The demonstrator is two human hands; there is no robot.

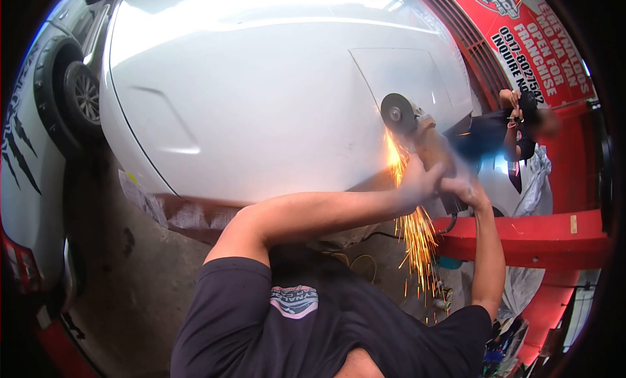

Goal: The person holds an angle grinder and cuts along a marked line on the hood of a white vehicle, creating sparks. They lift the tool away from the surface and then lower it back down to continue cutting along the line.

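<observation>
An angle grinder (435,150) is in both my hands, its round dark cutting disc (398,114) up against the white car panel (261,117). Orange sparks (416,238) stream from the disc down past my left forearm. My left hand (420,182) is closed around the grinder's body, a little blurred. Behind it, my right hand (466,189) wraps the rear end of the tool, close to its cord (451,223). Beside the disc, thin lines outline a squarish section of the panel.
Another person (515,127) stands at the right with hands raised together. A red beam (521,240) crosses the right side, near plastic sheeting (536,182). Masking paper (147,198) hangs below the panel. A second vehicle's wheel (83,94) is at the left. A red sign (531,39) hangs behind.
</observation>
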